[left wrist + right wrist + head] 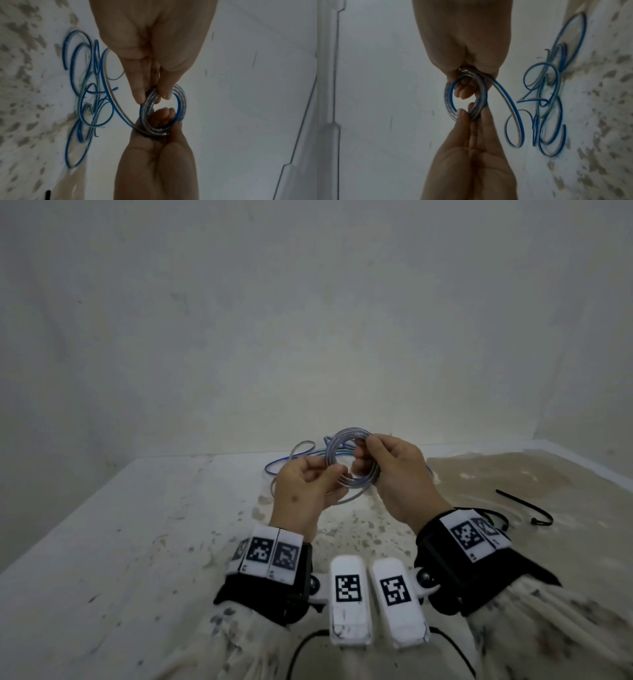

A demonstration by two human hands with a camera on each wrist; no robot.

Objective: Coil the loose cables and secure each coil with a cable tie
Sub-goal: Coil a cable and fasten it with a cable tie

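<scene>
A small coil point(347, 432) of clear-and-blue cable is held up above the table between both hands. My left hand point(334, 474) grips its lower left side, fingers curled through the ring. My right hand point(359, 453) pinches its upper right side. In the left wrist view my left hand point(159, 125) clasps the coil point(182, 102) from below while the right hand point(152, 97) pinches it from above. The right wrist view has my right hand point(471, 115) below the coil point(448, 97) and the left hand point(467, 75) above. A tail of cable point(505, 97) runs from the coil down to the table.
More loose blue and clear cables point(301, 453) lie tangled on the white speckled table point(137, 525) behind the hands, and appear as loose cables point(89, 101) in the left wrist view. A black cable tie point(524, 506) lies at the right. A wall stands close behind.
</scene>
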